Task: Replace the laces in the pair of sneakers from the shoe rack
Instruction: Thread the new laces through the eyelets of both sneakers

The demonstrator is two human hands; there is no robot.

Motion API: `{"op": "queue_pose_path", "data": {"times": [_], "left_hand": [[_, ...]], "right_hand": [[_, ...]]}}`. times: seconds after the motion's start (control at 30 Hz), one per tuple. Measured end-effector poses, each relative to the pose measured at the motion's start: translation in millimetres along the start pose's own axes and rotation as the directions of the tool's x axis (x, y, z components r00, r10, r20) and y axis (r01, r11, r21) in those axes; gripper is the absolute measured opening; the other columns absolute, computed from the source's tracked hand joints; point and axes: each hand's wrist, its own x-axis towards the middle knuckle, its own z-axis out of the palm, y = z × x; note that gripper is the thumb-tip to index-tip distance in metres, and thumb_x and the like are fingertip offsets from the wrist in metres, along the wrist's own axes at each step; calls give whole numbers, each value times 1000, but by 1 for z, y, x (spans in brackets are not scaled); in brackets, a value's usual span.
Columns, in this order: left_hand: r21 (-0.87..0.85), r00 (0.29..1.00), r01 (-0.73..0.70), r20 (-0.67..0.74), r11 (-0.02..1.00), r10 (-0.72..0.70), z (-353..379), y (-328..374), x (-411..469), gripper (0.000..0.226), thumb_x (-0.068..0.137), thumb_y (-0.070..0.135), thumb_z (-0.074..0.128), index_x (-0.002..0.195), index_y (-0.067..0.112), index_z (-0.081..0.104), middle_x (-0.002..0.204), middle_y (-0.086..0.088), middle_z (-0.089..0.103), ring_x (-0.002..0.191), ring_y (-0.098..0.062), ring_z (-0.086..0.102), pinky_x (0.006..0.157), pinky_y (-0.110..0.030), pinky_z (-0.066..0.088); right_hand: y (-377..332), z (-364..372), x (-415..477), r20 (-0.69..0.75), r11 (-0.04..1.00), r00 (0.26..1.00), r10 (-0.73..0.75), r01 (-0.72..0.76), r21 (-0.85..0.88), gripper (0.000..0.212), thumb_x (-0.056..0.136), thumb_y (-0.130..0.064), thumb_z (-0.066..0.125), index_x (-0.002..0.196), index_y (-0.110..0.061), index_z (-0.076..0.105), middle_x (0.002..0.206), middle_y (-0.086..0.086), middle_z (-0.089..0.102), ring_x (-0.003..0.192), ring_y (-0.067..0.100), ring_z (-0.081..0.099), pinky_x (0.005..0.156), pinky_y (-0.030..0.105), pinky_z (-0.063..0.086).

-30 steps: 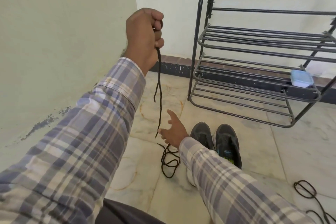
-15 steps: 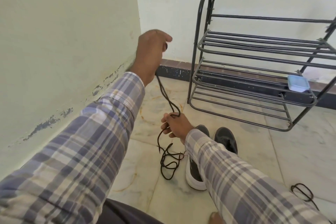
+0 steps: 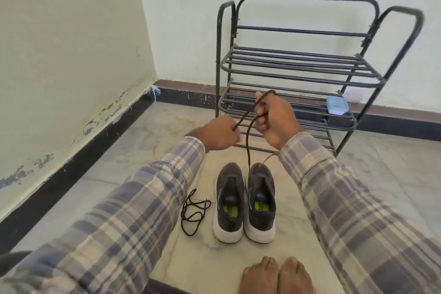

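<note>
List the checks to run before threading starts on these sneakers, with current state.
1. Lace held by both hands: ok; left hand pinches it, right hand grips a loop.
2. Lace tip free to thread: cannot tell; the left hand hides it.
3. Sneakers upright, side by side on the floor: ok.
4. Sneakers unlaced throughout: cannot tell, too small.
5. Hanging strand clear of sneakers: not ok; it drops onto one toe.
6. Other lace at hand: ok; it lies looped beside the sneakers.
</note>
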Motion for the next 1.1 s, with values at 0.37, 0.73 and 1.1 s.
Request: {"op": "queue_pose_path", "data": {"times": [0.37,0.73,1.1], "left_hand": [[-918,992,-100,-121,384,-30,25,108,9,23,100,7,43,96,3,65,69,-2,45,50,-8,37,46,-22,32],[-858,976,-84,-174,506,-133,75,94,24,24,100,-1,44,114,2,63,87,-12,58,75,-21,59,78,-38,55],[-165,992,77,114,983,-59,216,9,6,38,95,8,52,129,20,63,116,1,66,101,-14,62,87,-13,49]], "right_hand": [[6,-90,-48,42,931,998,46,-28,-363,40,101,-44,48,106,-12,71,63,-1,50,50,9,34,49,25,24],[22,-156,-57,-159,837,969,187,-242,-491,40,99,-46,51,71,-18,54,60,-3,41,53,11,33,46,22,30],[53,-199,-30,-578,849,794,-192,-162,-504,40,97,-31,51,64,-9,57,62,6,55,58,24,48,57,35,39]]}}
